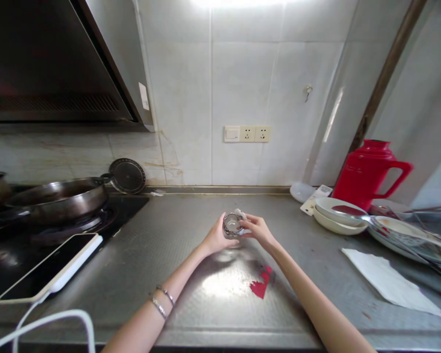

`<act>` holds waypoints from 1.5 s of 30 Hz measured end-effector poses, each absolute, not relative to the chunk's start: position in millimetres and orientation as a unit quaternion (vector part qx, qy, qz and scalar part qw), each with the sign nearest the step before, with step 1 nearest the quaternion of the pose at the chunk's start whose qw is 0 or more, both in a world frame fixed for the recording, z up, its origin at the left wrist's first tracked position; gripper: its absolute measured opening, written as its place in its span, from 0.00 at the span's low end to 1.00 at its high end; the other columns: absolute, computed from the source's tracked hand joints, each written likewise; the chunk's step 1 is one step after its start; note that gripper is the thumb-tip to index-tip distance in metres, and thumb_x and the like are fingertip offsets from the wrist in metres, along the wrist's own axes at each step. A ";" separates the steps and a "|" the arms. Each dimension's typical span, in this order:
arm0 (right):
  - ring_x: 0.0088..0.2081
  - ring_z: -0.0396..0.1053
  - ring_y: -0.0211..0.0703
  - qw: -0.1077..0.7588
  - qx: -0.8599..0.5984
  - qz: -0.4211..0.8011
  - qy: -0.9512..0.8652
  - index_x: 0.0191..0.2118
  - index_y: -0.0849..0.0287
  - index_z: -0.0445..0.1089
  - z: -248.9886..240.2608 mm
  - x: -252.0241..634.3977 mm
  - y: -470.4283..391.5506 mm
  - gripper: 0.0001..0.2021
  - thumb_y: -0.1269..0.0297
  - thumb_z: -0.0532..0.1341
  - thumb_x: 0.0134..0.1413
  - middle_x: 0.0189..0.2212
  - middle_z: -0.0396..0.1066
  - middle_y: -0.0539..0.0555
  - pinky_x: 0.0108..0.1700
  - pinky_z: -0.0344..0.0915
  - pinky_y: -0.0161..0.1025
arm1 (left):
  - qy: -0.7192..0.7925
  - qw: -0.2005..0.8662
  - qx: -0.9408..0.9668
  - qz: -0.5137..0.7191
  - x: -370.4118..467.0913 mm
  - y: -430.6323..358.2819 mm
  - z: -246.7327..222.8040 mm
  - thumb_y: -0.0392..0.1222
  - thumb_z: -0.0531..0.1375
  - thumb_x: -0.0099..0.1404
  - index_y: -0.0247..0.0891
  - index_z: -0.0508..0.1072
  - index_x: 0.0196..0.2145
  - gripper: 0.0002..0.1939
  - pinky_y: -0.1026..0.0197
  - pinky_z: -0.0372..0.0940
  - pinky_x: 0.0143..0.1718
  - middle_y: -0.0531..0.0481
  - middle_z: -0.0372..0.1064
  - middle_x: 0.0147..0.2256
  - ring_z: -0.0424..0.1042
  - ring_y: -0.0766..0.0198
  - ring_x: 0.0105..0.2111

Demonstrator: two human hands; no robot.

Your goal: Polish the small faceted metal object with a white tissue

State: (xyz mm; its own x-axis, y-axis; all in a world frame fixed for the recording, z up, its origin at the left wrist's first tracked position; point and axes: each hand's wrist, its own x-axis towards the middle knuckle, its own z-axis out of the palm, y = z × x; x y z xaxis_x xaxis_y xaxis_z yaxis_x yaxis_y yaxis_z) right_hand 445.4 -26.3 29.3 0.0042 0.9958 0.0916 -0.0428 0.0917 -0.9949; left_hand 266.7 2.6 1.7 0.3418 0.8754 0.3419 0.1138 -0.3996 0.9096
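Note:
Above the middle of the steel counter, a small round glass bowl (231, 223) with a wavy rim is tilted so that its inside faces me. My left hand (216, 236) is wrapped around the bowl's left side and underside. At the bowl's right rim, my right hand (256, 229) is closed on a crumpled white tissue (239, 214), pressing it against the glass. Part of the tissue is hidden behind the fingers. Torn red paper pieces (260, 285) lie on the counter below, between my forearms.
On the left, a phone (49, 269) with a white cable lies by the stove, where a steel pan (61, 201) stands. To the right are a folded paper towel (389, 282), stacked bowls (336, 223), plates with utensils, and a red thermos jug (365, 174). Wall sockets (247, 134) sit behind.

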 end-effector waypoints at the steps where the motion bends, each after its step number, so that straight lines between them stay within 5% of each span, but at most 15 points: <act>1: 0.31 0.73 0.43 0.539 -0.470 0.480 -0.508 0.42 0.64 0.74 29.8 446.6 -25.5 0.19 0.61 0.65 0.42 0.29 0.74 0.54 0.27 0.74 0.38 | 0.342 0.470 0.674 0.456 264.7 6.7 3.8 0.35 0.72 0.38 0.36 0.61 0.56 0.46 0.53 0.54 0.58 0.38 0.62 0.56 0.61 0.49 0.57; 6: 0.31 0.73 0.45 0.569 -0.456 0.456 -0.510 0.43 0.64 0.74 31.4 446.1 -24.7 0.23 0.57 0.68 0.38 0.28 0.74 0.54 0.29 0.74 0.40 | 0.375 0.706 0.444 0.405 260.7 30.3 16.6 0.46 0.58 0.58 0.33 0.66 0.44 0.19 0.57 0.66 0.44 0.40 0.73 0.41 0.73 0.58 0.40; 9: 0.34 0.74 0.48 0.574 -0.437 0.446 -0.531 0.44 0.64 0.74 33.1 441.3 -28.4 0.25 0.54 0.68 0.38 0.32 0.76 0.56 0.30 0.74 0.40 | 0.375 0.761 0.430 0.308 268.7 34.7 21.6 0.58 0.54 0.59 0.30 0.68 0.40 0.26 0.52 0.68 0.33 0.37 0.73 0.31 0.75 0.53 0.29; 14: 0.35 0.75 0.48 0.562 -0.427 0.437 -0.558 0.49 0.63 0.72 35.9 438.1 -32.6 0.30 0.51 0.67 0.41 0.39 0.76 0.59 0.31 0.73 0.39 | 0.288 0.844 0.397 0.217 280.0 29.6 23.3 0.69 0.48 0.58 0.31 0.70 0.40 0.36 0.56 0.67 0.26 0.38 0.75 0.31 0.75 0.54 0.25; 18: 0.39 0.74 0.48 0.537 -0.410 0.441 -0.590 0.50 0.61 0.72 35.1 443.1 -26.6 0.30 0.47 0.65 0.43 0.41 0.76 0.58 0.34 0.73 0.40 | 0.271 0.845 0.381 0.261 276.9 25.4 20.8 0.68 0.49 0.59 0.33 0.70 0.40 0.33 0.56 0.68 0.24 0.45 0.73 0.24 0.70 0.60 0.18; 22: 0.41 0.72 0.50 0.491 -0.443 0.369 -0.653 0.45 0.61 0.75 29.5 452.5 -17.3 0.25 0.46 0.59 0.52 0.40 0.76 0.55 0.37 0.72 0.42 | 0.273 0.839 0.382 0.275 272.6 21.9 18.9 0.64 0.51 0.60 0.35 0.68 0.45 0.30 0.55 0.68 0.25 0.41 0.75 0.30 0.71 0.59 0.18; 28: 0.40 0.69 0.49 0.542 -0.491 -0.054 -0.680 0.41 0.59 0.77 25.3 459.4 -23.2 0.15 0.60 0.54 0.61 0.35 0.75 0.58 0.44 0.66 0.44 | 0.280 0.826 0.358 0.334 273.2 19.3 19.1 0.58 0.51 0.61 0.38 0.67 0.48 0.25 0.56 0.68 0.23 0.43 0.75 0.32 0.73 0.57 0.21; 32: 0.42 0.67 0.46 0.417 -0.376 -0.230 -0.795 0.50 0.56 0.71 27.6 452.4 -34.6 0.14 0.67 0.54 0.63 0.39 0.74 0.58 0.43 0.63 0.43 | 0.247 0.831 0.358 0.348 275.9 15.3 17.9 0.52 0.55 0.58 0.35 0.69 0.44 0.22 0.56 0.68 0.23 0.45 0.75 0.30 0.74 0.56 0.23; 36: 0.46 0.68 0.46 0.334 -0.307 -0.282 -0.846 0.52 0.59 0.69 25.1 447.8 -36.4 0.14 0.70 0.53 0.63 0.43 0.74 0.58 0.44 0.62 0.43 | 0.227 0.832 0.366 0.350 278.0 10.8 18.7 0.50 0.55 0.58 0.33 0.70 0.44 0.21 0.57 0.68 0.22 0.46 0.73 0.26 0.74 0.54 0.25; 45: 0.48 0.70 0.46 0.309 -0.299 -0.285 -0.857 0.51 0.61 0.70 18.1 449.6 -36.6 0.14 0.73 0.53 0.63 0.45 0.75 0.60 0.45 0.62 0.43 | 0.255 0.804 0.320 0.431 279.0 6.5 27.2 0.49 0.55 0.60 0.34 0.72 0.42 0.18 0.62 0.66 0.19 0.48 0.73 0.26 0.70 0.64 0.21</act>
